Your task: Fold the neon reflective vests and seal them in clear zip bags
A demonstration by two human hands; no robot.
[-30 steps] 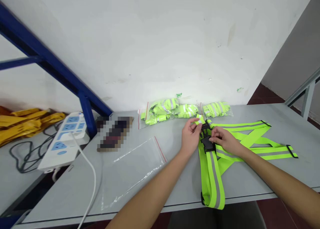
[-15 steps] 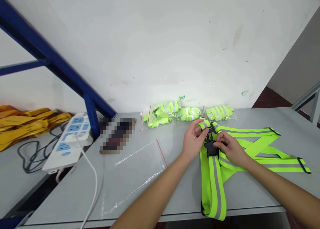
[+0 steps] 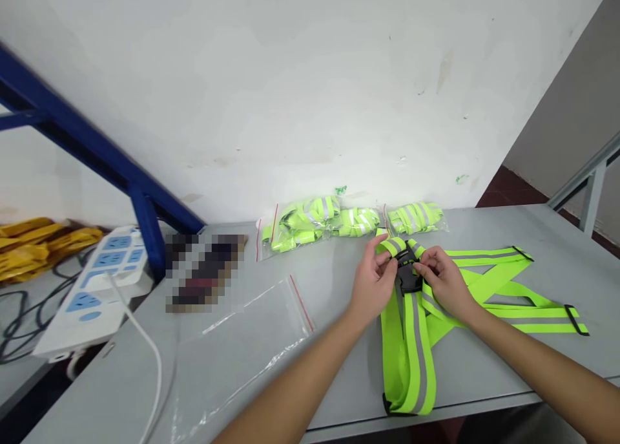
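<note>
A lime-green reflective vest (image 3: 417,360) made of straps with grey stripes lies on the grey table, its belt looping toward the front edge. At its upper left is a black side-release buckle (image 3: 411,281), its two halves now fitted together. From the left, my left hand (image 3: 374,279) pinches the buckle's upper half and the strap end threaded through it. My right hand (image 3: 443,277) is closed at the buckle's right side, fingertips on its upper right edge. Part of the buckle is hidden by my fingers.
A clear zip bag (image 3: 237,357) lies flat on the left. Several bagged green vests (image 3: 310,214) rest against the wall. A white power strip (image 3: 97,295) with a white cable, a blue frame (image 3: 145,231) and yellow straps (image 3: 43,243) are farther left. Beside them lies a pixelated item (image 3: 208,273).
The two buckle halves, with prongs showing between them before, have come together. My right hand has moved up along the buckle. The view has shifted slightly.
</note>
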